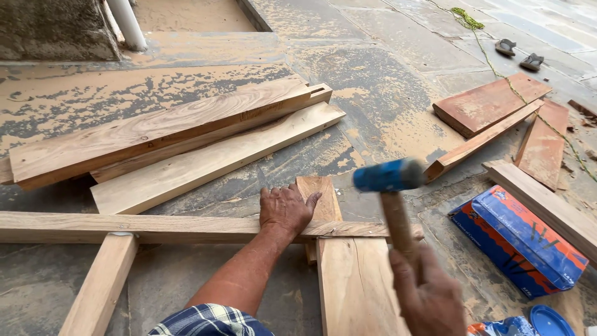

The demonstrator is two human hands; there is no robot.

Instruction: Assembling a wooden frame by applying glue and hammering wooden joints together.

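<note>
Near right, the right hand [428, 292] clenches a blue-headed hammer [390, 186] raised above the boards. Just beyond, the left hand [285, 209] presses flat — fingers spread — on the long crosswise plank [155, 228]; stacked planks [168, 134] lie farther left.

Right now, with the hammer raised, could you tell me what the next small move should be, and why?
Probably swing the blue-headed hammer in the right hand down onto the joint where the upright board meets the long crosspiece; the left hand is pressing that joint flat.
</note>
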